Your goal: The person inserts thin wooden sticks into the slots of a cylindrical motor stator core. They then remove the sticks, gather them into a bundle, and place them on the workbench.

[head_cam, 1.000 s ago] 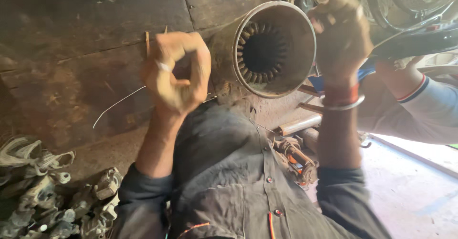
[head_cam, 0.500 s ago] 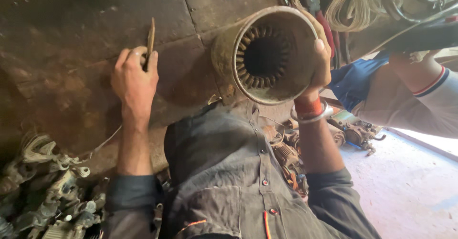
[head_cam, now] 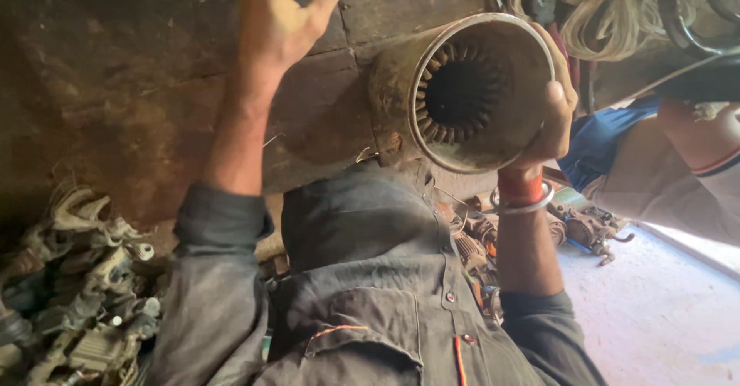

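Left hand (head_cam: 281,12) lifted away; right hand (head_cam: 551,116) gripping metal cylinder (head_cam: 470,93).

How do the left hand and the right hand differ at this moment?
The left hand is raised with its fingers spread and grips nothing that shows; the right hand clasps the rim of the metal cylinder. The left hand's wrist is bare, while the right hand's wrist carries a red band and a metal bangle. Both come out of dark grey sleeves.

floor (head_cam: 92,85): dark, stained | on it: metal parts heap (head_cam: 77,301), seemingly scrap
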